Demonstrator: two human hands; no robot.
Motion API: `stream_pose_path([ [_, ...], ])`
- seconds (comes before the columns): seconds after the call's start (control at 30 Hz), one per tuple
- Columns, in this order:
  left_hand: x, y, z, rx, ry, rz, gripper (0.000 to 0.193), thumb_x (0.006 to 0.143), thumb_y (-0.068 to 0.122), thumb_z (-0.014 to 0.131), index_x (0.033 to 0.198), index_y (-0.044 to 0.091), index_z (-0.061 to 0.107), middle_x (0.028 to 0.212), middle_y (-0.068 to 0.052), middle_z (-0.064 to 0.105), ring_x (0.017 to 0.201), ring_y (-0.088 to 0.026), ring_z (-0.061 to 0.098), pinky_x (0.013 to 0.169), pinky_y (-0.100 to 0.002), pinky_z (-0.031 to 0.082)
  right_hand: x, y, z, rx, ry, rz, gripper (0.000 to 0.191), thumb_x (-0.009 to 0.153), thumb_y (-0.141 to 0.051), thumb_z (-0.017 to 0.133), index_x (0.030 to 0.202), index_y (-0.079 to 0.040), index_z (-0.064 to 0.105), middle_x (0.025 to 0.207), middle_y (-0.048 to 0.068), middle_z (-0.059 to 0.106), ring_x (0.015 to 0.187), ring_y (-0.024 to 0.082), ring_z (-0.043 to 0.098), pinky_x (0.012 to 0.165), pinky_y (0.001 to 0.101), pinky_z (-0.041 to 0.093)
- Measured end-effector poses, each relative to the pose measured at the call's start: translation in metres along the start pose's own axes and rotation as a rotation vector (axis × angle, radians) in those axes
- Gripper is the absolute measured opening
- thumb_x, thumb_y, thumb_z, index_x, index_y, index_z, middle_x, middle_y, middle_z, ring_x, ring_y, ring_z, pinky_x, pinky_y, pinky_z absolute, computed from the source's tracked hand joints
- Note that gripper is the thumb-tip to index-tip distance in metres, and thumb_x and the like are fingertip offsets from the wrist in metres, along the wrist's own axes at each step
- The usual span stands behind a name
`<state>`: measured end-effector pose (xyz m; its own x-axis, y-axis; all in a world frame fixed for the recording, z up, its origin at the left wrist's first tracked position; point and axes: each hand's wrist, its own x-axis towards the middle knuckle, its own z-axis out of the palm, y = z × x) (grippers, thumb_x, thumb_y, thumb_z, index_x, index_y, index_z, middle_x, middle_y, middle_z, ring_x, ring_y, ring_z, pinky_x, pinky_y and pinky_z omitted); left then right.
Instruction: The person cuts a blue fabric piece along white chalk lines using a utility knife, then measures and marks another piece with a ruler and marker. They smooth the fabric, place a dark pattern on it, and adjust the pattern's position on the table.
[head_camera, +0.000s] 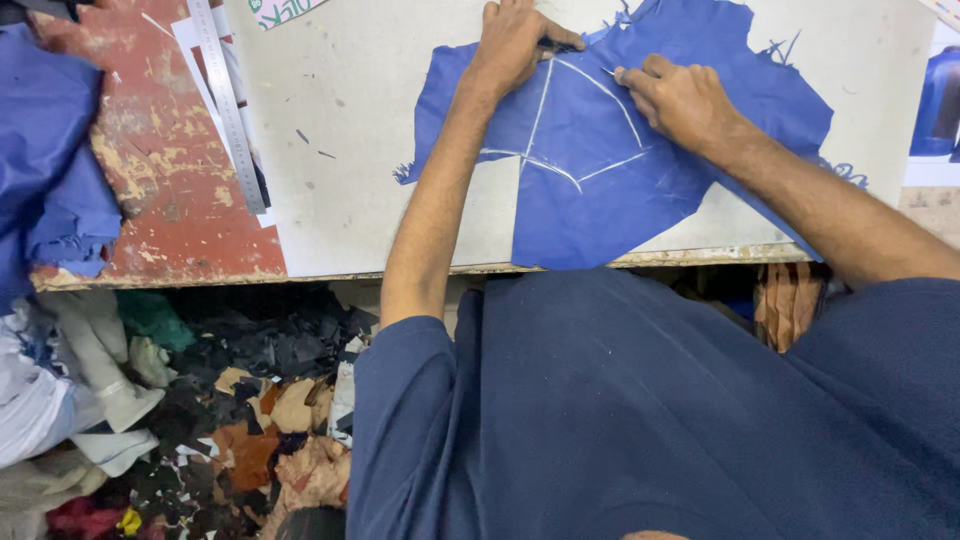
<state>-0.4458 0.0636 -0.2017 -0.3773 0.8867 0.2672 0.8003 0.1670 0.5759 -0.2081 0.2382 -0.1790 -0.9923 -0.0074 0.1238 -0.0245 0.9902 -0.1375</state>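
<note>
A piece of blue fabric lies flat on a pale board, marked with white chalk lines that outline a pointed panel. My left hand presses down on the fabric's upper edge, fingers closed around a small dark object that I cannot identify. My right hand rests on the fabric to the right, fingertips pinched on a thin white piece of chalk at the curved line.
A steel ruler lies on the worn red tabletop at the left. Folded blue cloth is piled at the far left. Leather and fabric scraps cover the floor below the table edge.
</note>
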Motion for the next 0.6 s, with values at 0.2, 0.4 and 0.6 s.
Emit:
stream_pose_path([
  [0.2, -0.001, 0.003, 0.006, 0.035, -0.027, -0.080, 0.035, 0.079, 0.014, 0.082, 0.106, 0.036, 0.085, 0.119, -0.003, 0.064, 0.115, -0.026, 0.052, 0.090, -0.049, 0.037, -0.028, -0.011, -0.006, 0.032, -0.004, 0.096, 0.028, 0.105, -0.015, 0.067, 0.133, -0.010, 0.070, 0.104, 0.014, 0.068, 0.074, 0.034, 0.070, 0.061, 0.0444, 0.057],
  [0.4, 0.015, 0.038, 0.033, 0.146, 0.190, -0.035, 0.043, 0.065, 0.023, 0.089, 0.107, 0.018, 0.080, 0.114, -0.007, 0.064, 0.114, -0.028, 0.055, 0.093, -0.056, 0.035, -0.027, -0.016, -0.015, 0.084, -0.008, 0.144, 0.026, 0.105, -0.015, 0.066, 0.130, -0.010, 0.072, 0.100, 0.014, 0.068, 0.074, 0.037, 0.069, 0.062, 0.0474, 0.056],
  [0.6, 0.033, 0.069, 0.072, 0.116, 0.213, -0.094, 0.046, 0.064, 0.032, 0.089, 0.100, 0.011, 0.071, 0.103, -0.001, 0.068, 0.109, -0.025, 0.059, 0.093, -0.049, 0.038, -0.030, -0.023, -0.014, 0.070, 0.070, 0.154, 0.027, 0.101, -0.015, 0.068, 0.127, -0.010, 0.073, 0.100, 0.014, 0.069, 0.075, 0.038, 0.069, 0.063, 0.0486, 0.056],
])
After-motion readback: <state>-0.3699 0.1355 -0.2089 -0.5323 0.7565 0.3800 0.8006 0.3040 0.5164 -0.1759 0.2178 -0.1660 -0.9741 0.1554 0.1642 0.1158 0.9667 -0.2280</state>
